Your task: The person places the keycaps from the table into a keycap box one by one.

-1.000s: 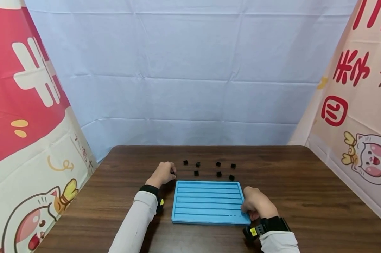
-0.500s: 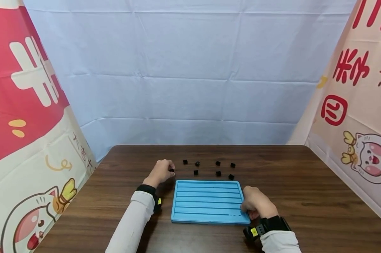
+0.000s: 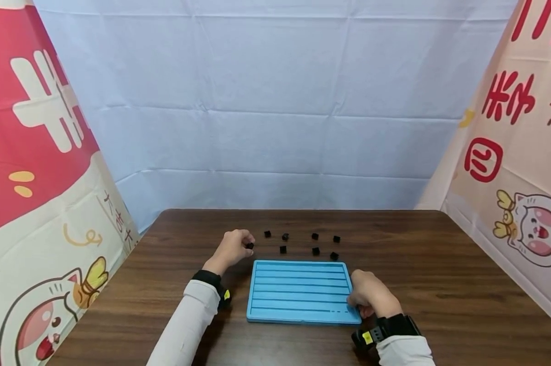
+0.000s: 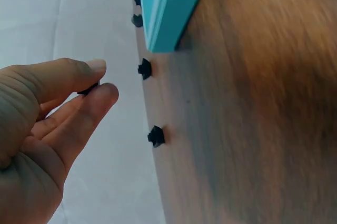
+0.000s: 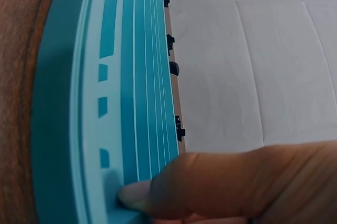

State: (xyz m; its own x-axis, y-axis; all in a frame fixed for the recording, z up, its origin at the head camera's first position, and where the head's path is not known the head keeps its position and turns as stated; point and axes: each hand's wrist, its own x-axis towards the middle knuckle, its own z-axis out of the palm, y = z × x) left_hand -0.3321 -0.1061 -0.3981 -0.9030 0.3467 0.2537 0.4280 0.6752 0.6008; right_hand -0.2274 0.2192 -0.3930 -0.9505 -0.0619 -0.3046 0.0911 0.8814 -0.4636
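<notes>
My left hand (image 3: 231, 249) pinches a small black block (image 4: 88, 89) between thumb and forefinger, off to the left of the blue tray's far corner. Most of that block is covered by the fingertips. The light blue tray (image 3: 302, 292), rectangular with long parallel grooves and a few short slots near its front right corner, lies flat on the table. At its right edge my right hand (image 3: 373, 295) grips it, the thumb (image 5: 137, 195) pressed on the top face by the rim and the other fingers mostly hidden beside the edge.
Several more small black blocks, such as one near the tray (image 3: 283, 249) and one farther back (image 3: 337, 239), lie in two loose rows behind the tray on the brown wooden table (image 3: 440, 284). A pale cloth (image 3: 275, 127) hangs behind the table, printed cloths at both sides.
The left hand has drawn slightly back to the left, and the black block shows more clearly between its fingertips. Right hand and tray stay in place.
</notes>
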